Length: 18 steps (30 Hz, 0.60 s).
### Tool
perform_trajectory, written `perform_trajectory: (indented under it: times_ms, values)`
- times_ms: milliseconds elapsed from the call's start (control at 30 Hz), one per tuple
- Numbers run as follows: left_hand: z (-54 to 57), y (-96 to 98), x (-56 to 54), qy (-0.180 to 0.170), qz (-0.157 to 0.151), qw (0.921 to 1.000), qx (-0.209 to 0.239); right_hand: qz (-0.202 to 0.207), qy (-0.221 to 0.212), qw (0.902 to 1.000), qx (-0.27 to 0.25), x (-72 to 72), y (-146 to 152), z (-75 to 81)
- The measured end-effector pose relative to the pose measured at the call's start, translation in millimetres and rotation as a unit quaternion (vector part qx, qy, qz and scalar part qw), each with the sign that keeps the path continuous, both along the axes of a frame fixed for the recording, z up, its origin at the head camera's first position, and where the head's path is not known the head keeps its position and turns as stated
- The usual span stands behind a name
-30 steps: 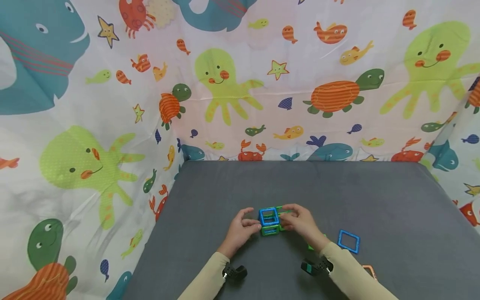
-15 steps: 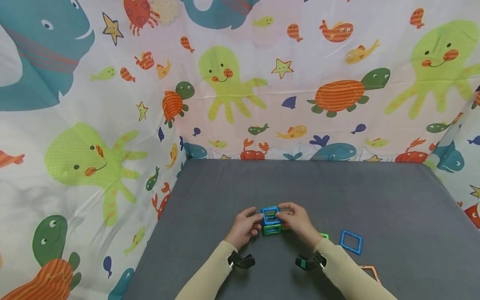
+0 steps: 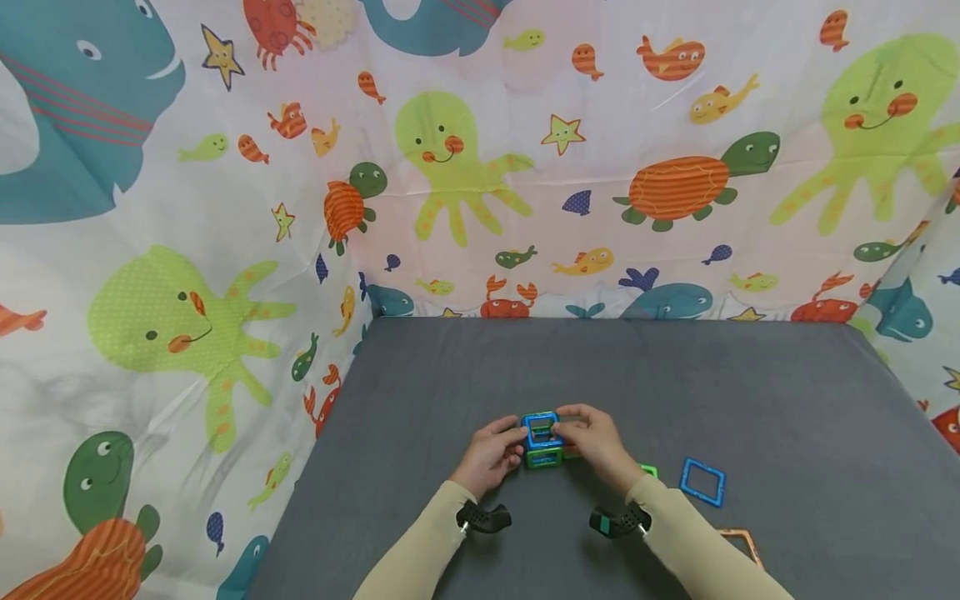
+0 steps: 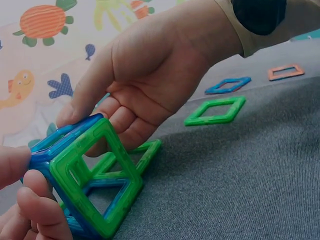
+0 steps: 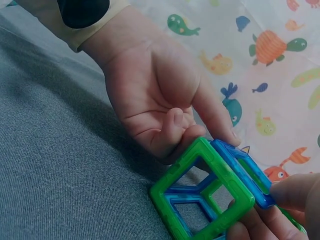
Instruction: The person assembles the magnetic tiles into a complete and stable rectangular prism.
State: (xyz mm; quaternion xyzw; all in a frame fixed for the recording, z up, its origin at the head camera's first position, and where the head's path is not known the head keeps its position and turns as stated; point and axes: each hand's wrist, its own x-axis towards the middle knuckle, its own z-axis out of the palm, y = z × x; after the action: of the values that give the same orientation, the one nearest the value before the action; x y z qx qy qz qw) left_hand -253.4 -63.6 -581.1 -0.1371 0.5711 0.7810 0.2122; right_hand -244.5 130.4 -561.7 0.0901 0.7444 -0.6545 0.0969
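A cube of magnetic tiles (image 3: 544,451), with a blue square on top and a green square in front, stands on the grey table. My left hand (image 3: 487,458) holds its left side, the thumb at the blue top edge and the fingers below. My right hand (image 3: 600,442) grips it from the right; its thumb presses the blue top tile (image 4: 75,131) and its other fingers curl behind the side. In the left wrist view, another green tile (image 4: 148,159) lies at the cube's right foot, partly hidden by the cube and the right hand.
To the right on the table lie a loose green tile (image 4: 210,120), partly behind the right sleeve in the head view, a blue square tile (image 3: 701,497) and an orange tile (image 3: 738,533). A sea-animal curtain (image 3: 480,283) borders the table behind and at both sides.
My right thumb has moved left onto the cube's top. My left fingers, more spread a second ago, have drawn in against its side. Little differs over the last half second.
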Motion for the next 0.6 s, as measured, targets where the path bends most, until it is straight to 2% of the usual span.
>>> perform_trajectory:
  times_ms: [167, 300, 600]
  values:
    - [0.0, -0.1, -0.8, 0.014, -0.002, 0.9998, -0.015, -0.002, -0.001, 1.0000, 0.003, -0.9, -0.5, 0.5]
    - [2.6, 1.4, -0.1, 0.025, 0.001, 0.9987, -0.044, -0.005, 0.000, 1.0000, 0.005, -0.6, -0.9, 1.0]
    - [3.1, 5.1, -1.0, 0.027, 0.016, 0.9971, -0.069, -0.015, 0.006, 0.9998, 0.012, 0.9, -2.2, -2.7]
